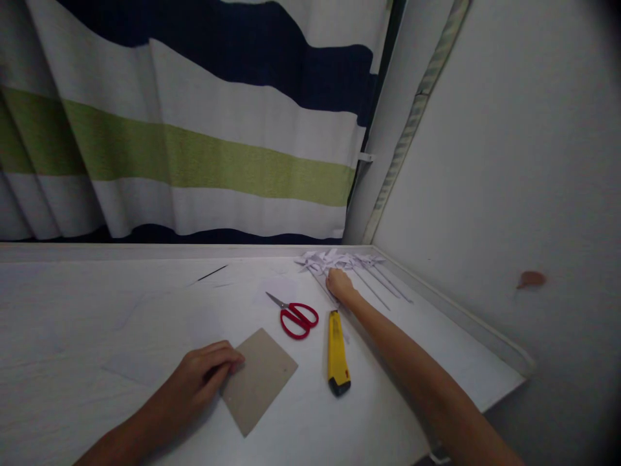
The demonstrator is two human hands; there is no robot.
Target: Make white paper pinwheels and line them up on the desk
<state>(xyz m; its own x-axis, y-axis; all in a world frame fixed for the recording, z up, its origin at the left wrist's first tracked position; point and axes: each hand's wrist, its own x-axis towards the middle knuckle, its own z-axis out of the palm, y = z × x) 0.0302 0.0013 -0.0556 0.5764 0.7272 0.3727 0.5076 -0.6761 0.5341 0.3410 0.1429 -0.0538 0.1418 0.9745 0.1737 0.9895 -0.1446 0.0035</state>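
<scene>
My left hand [208, 369] pinches the left edge of a grey-brown cardboard square [264, 382] lying on the white tabletop, thumb and fingers closed on it. Farther off, my right hand [341, 285] is closed among thin pale sticks [373, 288] topped with folded white paper pieces [334, 260]. One stick runs right beside its fingers; what they hold is hidden. Between the hands lie red-handled scissors [297, 318], blades partly apart and pointing to the back left. A yellow box cutter [337, 353] rests to the right of the cardboard, beside my right forearm.
A thin dark rod [212, 272] lies toward the back of the white table [121, 323]. Behind it hangs a striped curtain [194, 149]. A wall [509, 162] and a raised ledge [460, 323] bound the right side. The table's edge shows at lower right.
</scene>
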